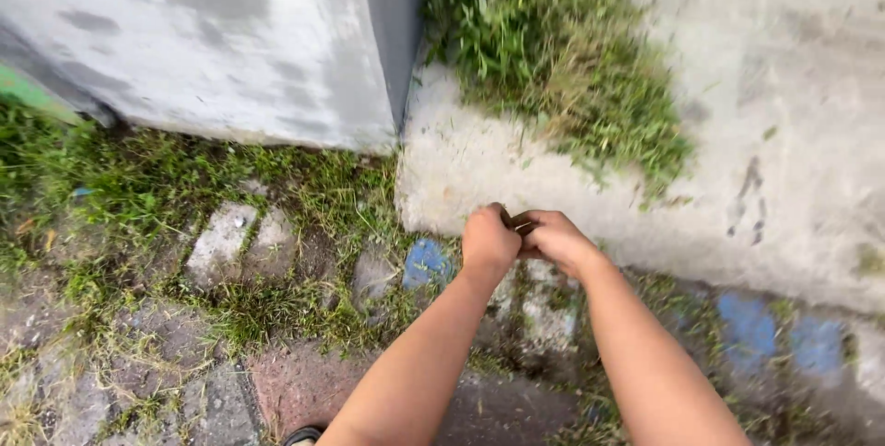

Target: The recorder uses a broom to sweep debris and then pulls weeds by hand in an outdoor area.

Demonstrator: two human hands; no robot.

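A: Item one, hands?

B: My left hand point(489, 241) is curled into a fist; my right hand point(556, 239) touches it, fingers pressed together. Both pinch a small dark thing point(513, 221), too small to identify.

A: Location?

B: Over the near edge of the concrete slab point(479, 165), above paving stones point(226, 241) and grass point(553, 41). Grey wall point(212, 36) at the far left.

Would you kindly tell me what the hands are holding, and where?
Both the left hand and the right hand pinch something small and dark; what it is cannot be told.
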